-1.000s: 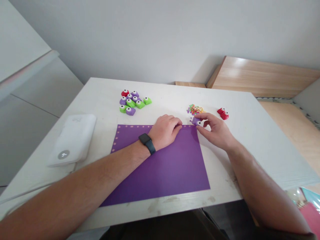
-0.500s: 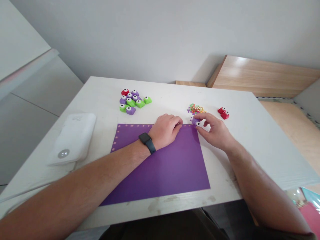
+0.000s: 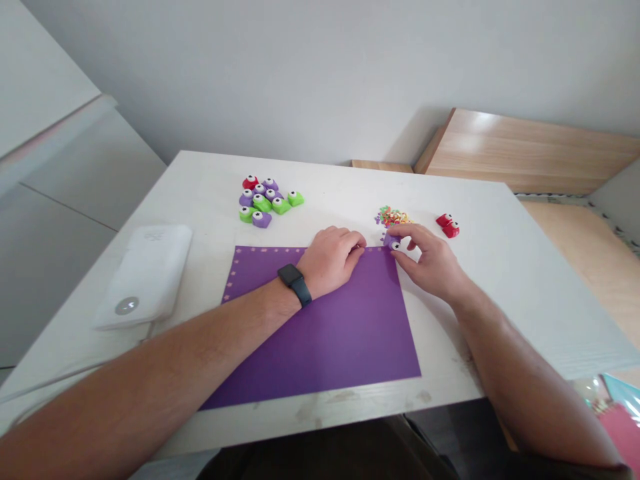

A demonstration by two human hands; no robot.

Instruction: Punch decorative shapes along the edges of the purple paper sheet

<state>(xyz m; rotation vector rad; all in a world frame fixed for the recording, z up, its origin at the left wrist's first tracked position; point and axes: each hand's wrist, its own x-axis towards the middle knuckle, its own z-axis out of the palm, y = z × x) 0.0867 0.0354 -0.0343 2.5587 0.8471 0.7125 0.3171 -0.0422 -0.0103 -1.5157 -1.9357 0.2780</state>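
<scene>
A purple paper sheet (image 3: 330, 327) lies flat on the white table (image 3: 500, 280), with small punched holes along its far and left edges. My left hand (image 3: 331, 259), with a dark watch on the wrist, presses down on the sheet's far edge, fingers curled. My right hand (image 3: 430, 261) pinches a small purple craft punch (image 3: 393, 241) at the sheet's far right corner.
A cluster of several purple, green and red punches (image 3: 265, 199) sits at the far left of the table. A heap of coloured paper bits (image 3: 391, 216) and two red punches (image 3: 448, 225) lie beyond my right hand. A white device (image 3: 146, 275) rests at the left. Wooden boards (image 3: 525, 152) lean behind the table.
My right hand has closed tighter round the purple punch at the corner. The left hand has stayed on the sheet's edge.
</scene>
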